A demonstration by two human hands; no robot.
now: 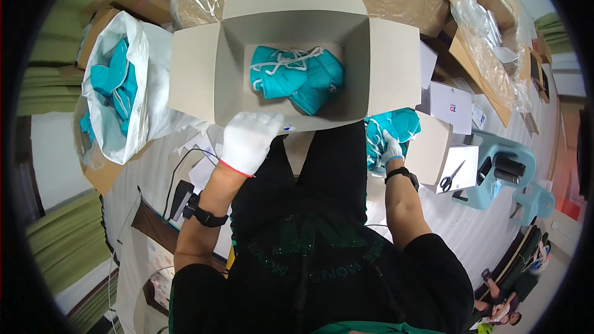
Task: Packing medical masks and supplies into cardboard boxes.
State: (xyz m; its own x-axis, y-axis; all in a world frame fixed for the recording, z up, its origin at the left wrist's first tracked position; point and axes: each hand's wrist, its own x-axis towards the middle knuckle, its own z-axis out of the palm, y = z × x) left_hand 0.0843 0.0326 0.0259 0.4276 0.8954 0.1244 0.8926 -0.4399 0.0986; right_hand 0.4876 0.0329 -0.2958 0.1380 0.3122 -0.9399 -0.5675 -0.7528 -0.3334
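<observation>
In front of me stands an opened cardboard box with its flaps spread. Inside lie two bundles of teal face masks with white elastic straps, one partly over the other. My left hand, in a white glove with a red cuff, is closed at the box's near left edge; its fingertips are partly hidden. Down to the right, my right hand, gloved in white, has its fingers around another bundle of teal masks in a second open box.
A white sack of loose teal masks stands at left. Wrapped packages lie behind the box. To the right are a small white carton, scissors and a light-blue plastic stool. A person sits at far lower right.
</observation>
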